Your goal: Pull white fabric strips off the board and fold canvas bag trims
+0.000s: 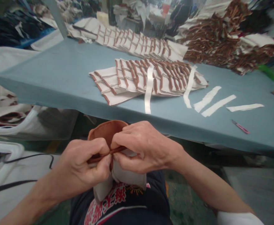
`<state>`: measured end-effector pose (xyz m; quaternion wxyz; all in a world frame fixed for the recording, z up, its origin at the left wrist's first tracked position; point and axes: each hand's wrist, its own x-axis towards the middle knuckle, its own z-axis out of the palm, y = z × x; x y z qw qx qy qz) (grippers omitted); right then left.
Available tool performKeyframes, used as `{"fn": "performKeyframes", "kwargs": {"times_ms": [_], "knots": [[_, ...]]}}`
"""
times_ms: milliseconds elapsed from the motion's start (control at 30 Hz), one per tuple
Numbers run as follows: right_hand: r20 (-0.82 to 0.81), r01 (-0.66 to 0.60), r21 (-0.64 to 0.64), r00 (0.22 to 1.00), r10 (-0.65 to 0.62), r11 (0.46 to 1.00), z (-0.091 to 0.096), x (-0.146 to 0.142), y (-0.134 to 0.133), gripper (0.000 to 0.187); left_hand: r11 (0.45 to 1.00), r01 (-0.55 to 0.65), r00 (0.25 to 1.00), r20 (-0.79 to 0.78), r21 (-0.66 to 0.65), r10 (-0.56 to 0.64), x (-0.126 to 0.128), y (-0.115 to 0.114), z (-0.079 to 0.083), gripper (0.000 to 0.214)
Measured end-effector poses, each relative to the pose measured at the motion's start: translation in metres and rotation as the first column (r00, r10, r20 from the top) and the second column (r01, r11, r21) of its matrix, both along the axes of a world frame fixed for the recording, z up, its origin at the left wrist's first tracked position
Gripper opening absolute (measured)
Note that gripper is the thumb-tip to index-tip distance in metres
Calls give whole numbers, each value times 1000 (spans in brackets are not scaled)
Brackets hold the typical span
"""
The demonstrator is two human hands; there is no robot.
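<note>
Close in front of my body I hold a sewn fabric piece [129, 176], white on one side and rust-brown on the other. My left hand [87, 162] pinches its brown edge between thumb and fingers. Right beside it, my right hand [139, 147] pinches the same edge, so the fingertips of both hands nearly meet. A brown flap of the piece rises behind my fingers, and white panels hang below them. What lies inside each pinch is mostly covered by the fingers.
A blue-covered table [64, 78] stands ahead, bearing overlapping rows of brown-edged white pieces [127, 75], white strips [218, 104] and small pink-handled snips [241, 127]. A large brown-and-white fabric pile [211, 40] sits at back right. White bins [33, 122] stand at left.
</note>
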<state>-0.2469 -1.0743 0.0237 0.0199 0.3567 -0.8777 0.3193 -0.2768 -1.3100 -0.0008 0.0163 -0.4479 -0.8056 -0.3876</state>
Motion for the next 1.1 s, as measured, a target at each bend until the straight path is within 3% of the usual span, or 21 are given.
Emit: {"fn": "performKeyframes", "kwargs": {"times_ms": [100,200,367,467,633,733,833,967,1100], "knots": [[33,-27,-165,999,33,986,-14,-2,-1,8,1000,-12,994,112,20,9,1,-5,-11,30],[21,-17,-218,1000,22,976,-21,0,-3,6,1000,28,988,153,-2,-28,-3,-10,-10,32],[22,-23,-181,999,27,983,-18,4,-1,6,983,115,993,-3,-143,-117,-4,-10,6,29],[67,12,-108,998,-5,994,-18,0,9,14,991,27,990,-134,-130,-45,5,-8,11,32],[173,82,-147,983,-56,986,-24,-9,32,36,993,-114,992,54,-23,115,11,-19,-12,40],[183,104,-173,980,-72,979,-26,-7,38,34,985,-164,979,130,50,156,4,-28,-27,45],[177,98,-187,982,-64,977,-24,-1,37,26,976,-217,965,159,38,208,-4,-33,-34,47],[192,60,-221,981,-17,973,-17,3,32,21,971,-235,972,18,-31,236,-4,-38,-33,50],[161,11,-249,986,30,968,-4,3,27,22,944,-313,947,-107,-101,303,-3,-41,-21,54]]}}
